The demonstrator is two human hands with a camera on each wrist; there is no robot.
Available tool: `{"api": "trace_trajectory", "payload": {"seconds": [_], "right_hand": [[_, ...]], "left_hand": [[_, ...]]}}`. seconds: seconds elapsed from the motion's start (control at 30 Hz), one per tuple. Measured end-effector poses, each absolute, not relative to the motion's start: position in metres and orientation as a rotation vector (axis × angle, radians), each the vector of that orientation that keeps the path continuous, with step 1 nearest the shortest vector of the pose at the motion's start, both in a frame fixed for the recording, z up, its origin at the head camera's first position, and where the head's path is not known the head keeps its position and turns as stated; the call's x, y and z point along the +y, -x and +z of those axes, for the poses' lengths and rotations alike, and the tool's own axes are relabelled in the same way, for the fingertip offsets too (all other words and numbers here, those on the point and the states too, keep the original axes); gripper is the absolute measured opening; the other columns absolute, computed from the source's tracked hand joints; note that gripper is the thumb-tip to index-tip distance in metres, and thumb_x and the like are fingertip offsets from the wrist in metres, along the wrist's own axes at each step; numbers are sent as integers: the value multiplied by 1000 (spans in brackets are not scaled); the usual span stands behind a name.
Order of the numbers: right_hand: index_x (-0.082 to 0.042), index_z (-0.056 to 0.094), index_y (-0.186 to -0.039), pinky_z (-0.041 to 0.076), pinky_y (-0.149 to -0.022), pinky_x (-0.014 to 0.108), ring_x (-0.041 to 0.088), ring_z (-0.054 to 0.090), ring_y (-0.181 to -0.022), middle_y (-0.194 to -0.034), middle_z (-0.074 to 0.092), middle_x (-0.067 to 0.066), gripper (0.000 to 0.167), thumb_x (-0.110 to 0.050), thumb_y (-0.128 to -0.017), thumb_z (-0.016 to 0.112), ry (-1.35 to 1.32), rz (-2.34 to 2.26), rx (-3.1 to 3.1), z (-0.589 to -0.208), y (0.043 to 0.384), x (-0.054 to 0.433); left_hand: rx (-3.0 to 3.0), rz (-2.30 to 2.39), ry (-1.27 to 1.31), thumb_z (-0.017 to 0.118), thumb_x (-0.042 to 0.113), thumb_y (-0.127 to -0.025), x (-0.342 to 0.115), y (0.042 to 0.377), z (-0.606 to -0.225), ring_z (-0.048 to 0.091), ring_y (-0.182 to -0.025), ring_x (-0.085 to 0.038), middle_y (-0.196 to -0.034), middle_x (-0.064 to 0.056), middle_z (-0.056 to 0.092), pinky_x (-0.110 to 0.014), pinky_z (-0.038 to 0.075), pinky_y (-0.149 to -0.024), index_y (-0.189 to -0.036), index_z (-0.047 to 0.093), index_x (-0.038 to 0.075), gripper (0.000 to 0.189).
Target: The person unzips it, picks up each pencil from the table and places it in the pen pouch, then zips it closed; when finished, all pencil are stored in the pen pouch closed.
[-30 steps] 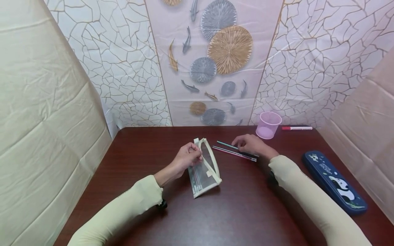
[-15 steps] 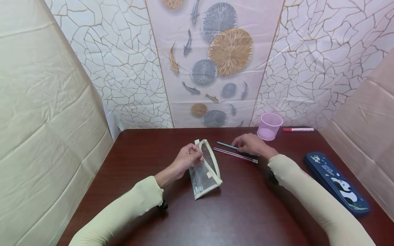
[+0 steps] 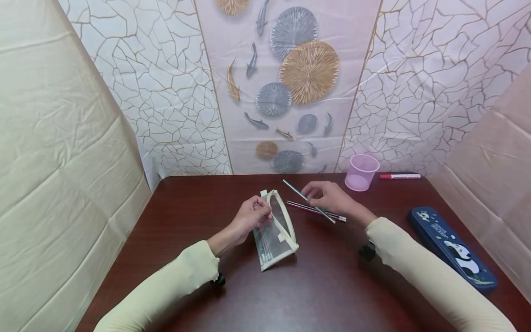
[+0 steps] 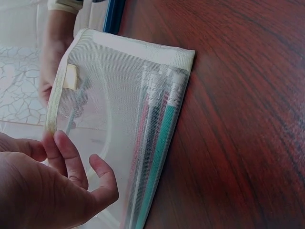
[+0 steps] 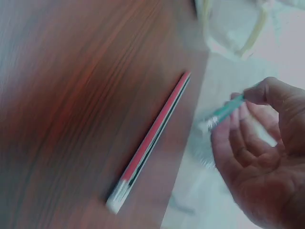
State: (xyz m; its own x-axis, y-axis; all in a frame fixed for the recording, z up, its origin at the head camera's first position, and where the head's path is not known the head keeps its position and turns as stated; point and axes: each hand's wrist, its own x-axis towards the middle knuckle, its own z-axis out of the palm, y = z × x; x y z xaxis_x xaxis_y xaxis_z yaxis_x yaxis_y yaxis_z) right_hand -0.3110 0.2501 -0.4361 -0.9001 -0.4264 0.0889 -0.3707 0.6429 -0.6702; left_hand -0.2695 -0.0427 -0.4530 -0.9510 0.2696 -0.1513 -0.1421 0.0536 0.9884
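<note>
The teal pencil (image 3: 295, 189), pinched between thumb and fingers of the right hand (image 3: 329, 198) around mid-length, appears raised over the far half of the table (image 3: 186, 198), right of its middle and slanting across the other pencils in the head view. It should handle as light, stiff and rather slick, liable to pivot in so small a pinch; the middle of its shaft, clear of the eraser end, looks the best place to hold. The left hand (image 3: 250, 216) pinches the rim of a cream mesh zip pouch (image 3: 277, 243) near the middle of the table, its mouth gaping and several pencils (image 4: 159, 119) lined along its bottom. The pouch looks limp and light, so its bound rim is the firm place to grip; mesh would crumple or snag a tip. A red-and-dark pair of pencils (image 3: 299, 207), apparently two side by side, lies beneath the teal one, within brushing reach, and the left fingers crowd one side of the mouth. A pink cup (image 3: 357, 179) and a red-capped marker (image 3: 400, 176) sit by the far edge towards its right corner, and a navy panda pencil case (image 3: 441, 233) lies along the right edge, all out of the way.
</note>
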Motion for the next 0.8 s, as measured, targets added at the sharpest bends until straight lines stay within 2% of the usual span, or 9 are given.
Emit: {"api": "trace_trajectory", "payload": {"seconds": [0.17, 0.3, 0.57, 0.67, 0.8], "right_hand": [[3, 66, -124, 58, -58, 36, 15, 67, -71, -96, 76, 16, 32, -5, -93, 67, 595, -1225, 2437, -426, 296, 237], [6, 62, -128, 58, -60, 35, 18, 70, -74, -97, 76, 13, 36, -7, -94, 68, 509, -1292, 2269, -422, 288, 226], [4, 65, -126, 59, -62, 34, 17, 67, -71, -85, 69, 6, 34, -5, -94, 67, 440, -1329, 2227, -420, 288, 203], [5, 64, -126, 61, -63, 36, 16, 64, -71, -85, 65, 4, 35, -4, -93, 68, 427, -1343, 2232, -421, 289, 196], [5, 64, -125, 63, -64, 38, 16, 64, -75, -91, 68, 5, 35, -6, -93, 70, 422, -1362, 2234, -424, 289, 188]], "left_hand": [[2035, 1978, -130, 63, 5, -99, -42, 270, -454, 71, -74, -10, -76, 2, 68, -33, 60, -78, -102, 57, 8, 8], [2033, 1982, -132, 63, 5, -99, -42, 270, -454, 71, -74, -10, -75, 2, 69, -33, 60, -78, -102, 57, 8, 8], [2034, 1974, -136, 63, 6, -100, -41, 269, -453, 70, -74, -9, -75, 2, 69, -29, 58, -73, -100, 56, 10, 8], [2038, 1968, -137, 63, 6, -99, -41, 269, -453, 70, -73, -9, -74, 3, 69, -28, 56, -71, -99, 56, 11, 9], [2036, 1969, -138, 63, 5, -99, -40, 268, -452, 69, -73, -9, -74, 3, 69, -28, 55, -71, -98, 56, 11, 9]]}}
